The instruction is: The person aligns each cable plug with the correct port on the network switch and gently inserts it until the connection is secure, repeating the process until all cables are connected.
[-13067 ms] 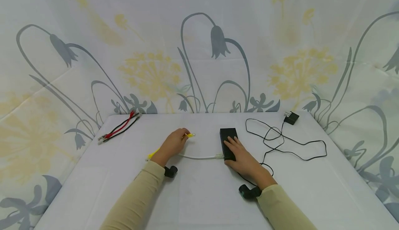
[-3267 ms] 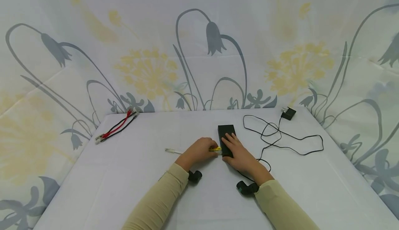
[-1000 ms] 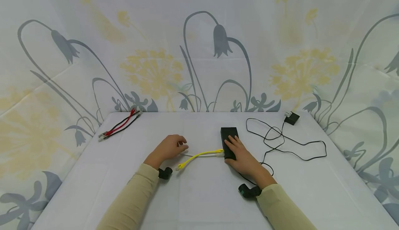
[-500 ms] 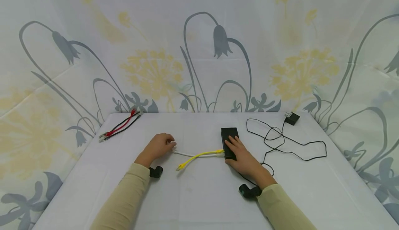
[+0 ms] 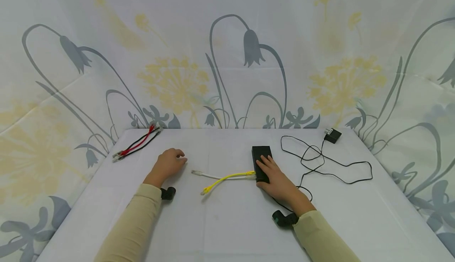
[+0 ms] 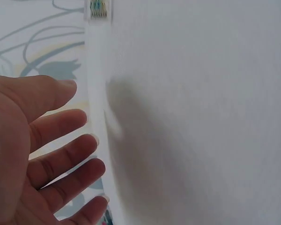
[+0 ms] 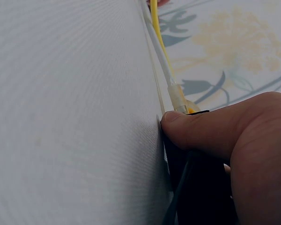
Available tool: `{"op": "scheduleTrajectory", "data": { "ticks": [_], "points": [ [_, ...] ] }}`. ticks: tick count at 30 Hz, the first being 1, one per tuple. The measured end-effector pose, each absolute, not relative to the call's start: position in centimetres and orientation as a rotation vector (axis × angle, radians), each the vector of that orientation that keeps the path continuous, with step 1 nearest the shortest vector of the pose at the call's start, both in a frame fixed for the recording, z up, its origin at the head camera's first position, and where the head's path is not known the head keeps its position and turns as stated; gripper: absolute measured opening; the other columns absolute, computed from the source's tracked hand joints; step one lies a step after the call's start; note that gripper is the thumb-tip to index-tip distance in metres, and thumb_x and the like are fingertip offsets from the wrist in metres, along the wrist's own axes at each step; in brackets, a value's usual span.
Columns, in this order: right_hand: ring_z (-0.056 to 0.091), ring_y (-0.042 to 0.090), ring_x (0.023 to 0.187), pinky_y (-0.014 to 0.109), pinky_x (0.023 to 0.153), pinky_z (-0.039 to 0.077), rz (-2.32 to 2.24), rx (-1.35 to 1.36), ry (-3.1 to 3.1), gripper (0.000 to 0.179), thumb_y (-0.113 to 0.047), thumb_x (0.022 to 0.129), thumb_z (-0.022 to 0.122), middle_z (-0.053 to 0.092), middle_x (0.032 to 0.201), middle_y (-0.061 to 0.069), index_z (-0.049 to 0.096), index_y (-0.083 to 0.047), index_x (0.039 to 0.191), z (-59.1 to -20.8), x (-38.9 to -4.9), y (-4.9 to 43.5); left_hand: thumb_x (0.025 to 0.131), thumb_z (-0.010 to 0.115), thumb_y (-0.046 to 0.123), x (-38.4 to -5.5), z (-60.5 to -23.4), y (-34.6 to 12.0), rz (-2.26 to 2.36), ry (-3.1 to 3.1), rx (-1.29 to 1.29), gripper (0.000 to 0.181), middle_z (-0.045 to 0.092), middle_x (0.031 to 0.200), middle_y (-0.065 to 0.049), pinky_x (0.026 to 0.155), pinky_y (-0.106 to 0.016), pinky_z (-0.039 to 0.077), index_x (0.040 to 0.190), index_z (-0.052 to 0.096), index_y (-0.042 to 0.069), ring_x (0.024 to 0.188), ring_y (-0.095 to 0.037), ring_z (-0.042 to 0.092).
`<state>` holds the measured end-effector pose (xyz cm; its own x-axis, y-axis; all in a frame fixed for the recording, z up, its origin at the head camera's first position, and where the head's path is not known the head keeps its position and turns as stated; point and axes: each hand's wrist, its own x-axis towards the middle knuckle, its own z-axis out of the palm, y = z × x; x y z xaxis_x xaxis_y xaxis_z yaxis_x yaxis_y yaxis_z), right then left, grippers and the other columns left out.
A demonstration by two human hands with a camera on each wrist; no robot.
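Observation:
A black network switch (image 5: 261,150) lies on the table with my right hand (image 5: 279,180) resting on it, fingers spread over its top. In the right wrist view, the thumb (image 7: 196,129) touches the edge of the switch near the plugs. A short yellow network cable (image 5: 227,176) and a short white network cable (image 5: 209,176) run from its left side, their other ends loose on the table. My left hand (image 5: 166,167) is left of the white cable's end, holding nothing, fingers slightly bent. The left wrist view shows a clear plug (image 6: 98,9) apart from the fingers.
Red and black short network cables (image 5: 136,145) lie at the table's back left. A power adapter (image 5: 332,135) is at the back right, its thin black cord (image 5: 343,163) looped across the right side. A patterned cloth (image 5: 227,76) hangs behind the table.
The yellow cable, earlier in my left hand, is now at the switch beside the white one. My left hand has moved left, away from the white cable's end. My right hand stays on the switch.

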<state>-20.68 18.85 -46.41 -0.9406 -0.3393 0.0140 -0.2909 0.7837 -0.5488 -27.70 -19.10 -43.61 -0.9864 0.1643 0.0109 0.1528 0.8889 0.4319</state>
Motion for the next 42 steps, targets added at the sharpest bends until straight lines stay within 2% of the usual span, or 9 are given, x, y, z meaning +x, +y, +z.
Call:
{"op": "scheduleTrajectory", "data": {
  "ticks": [11,23,33,42],
  "points": [
    [0.001,0.033,0.151,0.063,0.113,0.023,-0.873,-0.512,2.887,0.073,-0.028,0.092,0.065,0.013,0.163,0.008,0.028,-0.014,0.154,-46.4,-20.7,18.9,0.095,0.057,0.026,-28.2,-44.1,-21.4,0.599,3.09,0.177,0.037,0.061,0.116,-0.026,0.087,-0.058,0.046,0.119,0.063,-0.002,0.108,-0.043,0.058],
    [0.002,0.033,0.151,0.063,0.113,0.023,-0.87,-0.514,2.89,0.073,-0.028,0.092,0.065,0.013,0.163,0.008,0.027,-0.015,0.154,-46.5,-20.7,18.9,0.095,0.054,0.027,-28.4,-43.5,-23.2,0.588,3.061,0.073,0.043,0.057,0.121,-0.029,0.09,-0.059,0.045,0.124,0.059,-0.005,0.113,-0.046,0.055],
    [0.001,0.033,0.151,0.062,0.113,0.023,-0.874,-0.509,2.878,0.073,-0.029,0.093,0.064,0.012,0.164,0.007,0.027,-0.015,0.154,-46.2,-20.6,18.9,0.097,0.051,0.024,-28.8,-43.4,-25.2,0.632,3.026,0.065,0.047,0.053,0.129,-0.033,0.101,-0.058,0.04,0.129,0.053,-0.009,0.122,-0.049,0.047],
    [0.002,0.033,0.151,0.063,0.113,0.023,-0.872,-0.517,2.881,0.073,-0.029,0.093,0.064,0.012,0.164,0.007,0.027,-0.015,0.154,-46.5,-20.7,19.0,0.098,0.049,0.023,-29.5,-43.5,-27.1,0.628,2.987,0.007,0.053,0.042,0.139,-0.035,0.109,-0.059,0.032,0.138,0.042,-0.011,0.132,-0.051,0.036]
  ]
}}
